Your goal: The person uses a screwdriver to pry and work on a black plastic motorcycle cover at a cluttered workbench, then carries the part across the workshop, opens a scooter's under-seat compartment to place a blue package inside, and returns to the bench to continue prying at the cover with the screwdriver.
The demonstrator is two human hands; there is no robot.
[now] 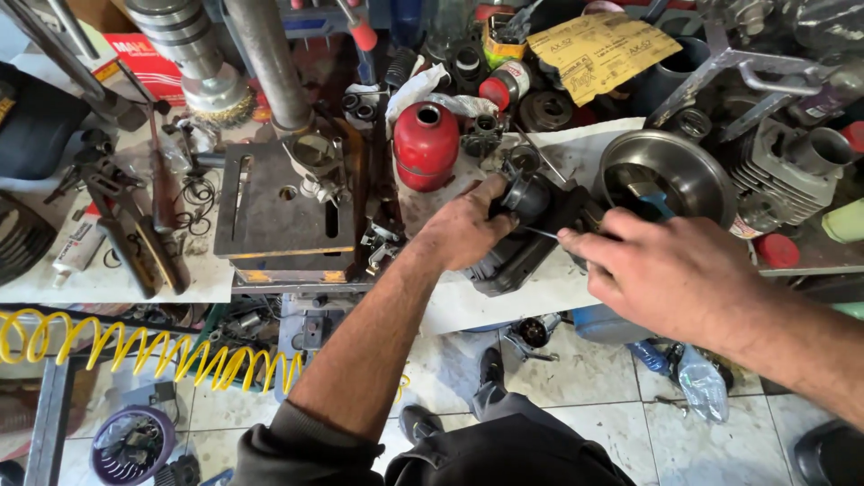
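On the surface (pixel 504 301), the engine part (pixel 522 243) lies between the drill-press table (pixel 270 207) on its left and the metal bowl (pixel 670 171) on its right, with the gas canister (pixel 425 144) behind it.

A repair workshop: the drill press (pixel 270 63) stands on a cluttered bench (pixel 117 279), with an engine cylinder (pixel 778 166) and metal drum (pixel 670 175) to its right, sandpaper (pixel 598 49) behind those, pliers (pixel 126 220) to its left, and a yellow air hose (pixel 144 346) coiled below it over a tiled floor
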